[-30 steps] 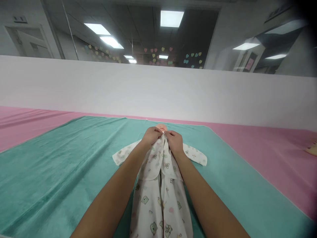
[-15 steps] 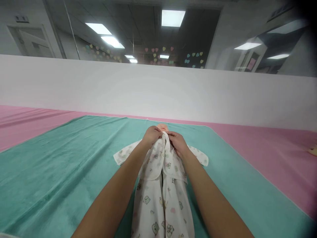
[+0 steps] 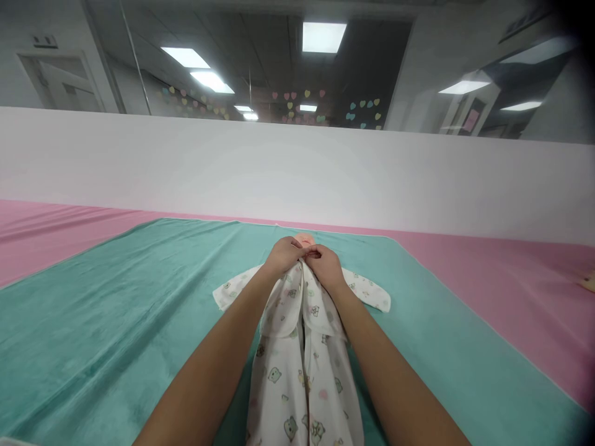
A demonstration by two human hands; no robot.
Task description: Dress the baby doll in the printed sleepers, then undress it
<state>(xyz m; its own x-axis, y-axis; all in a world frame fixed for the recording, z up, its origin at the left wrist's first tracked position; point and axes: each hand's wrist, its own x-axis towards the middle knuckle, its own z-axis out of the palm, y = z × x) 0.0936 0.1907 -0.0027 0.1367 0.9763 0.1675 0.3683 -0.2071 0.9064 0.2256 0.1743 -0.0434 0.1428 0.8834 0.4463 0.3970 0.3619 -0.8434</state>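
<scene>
A doll lies on its back on a teal towel (image 3: 116, 310), dressed in a white baby garment (image 3: 302, 371) printed with small bears. Only the top of the doll's pink head (image 3: 304, 238) shows beyond my hands. My left hand (image 3: 283, 255) and my right hand (image 3: 325, 265) meet at the garment's neckline, fingers pinched closed on the two front edges of the cloth. The garment's front flaps hang apart below my hands. Its sleeves spread out to both sides.
The teal towel lies over a pink sheet (image 3: 511, 279). A low white wall (image 3: 297, 173) runs across behind it, with glass and ceiling lights above. A small tan object (image 3: 588, 282) sits at the far right edge.
My hands have drawn closer together at the neckline, fingertips now touching. The cloth edges between them have come together. The doll and towel stay put.
</scene>
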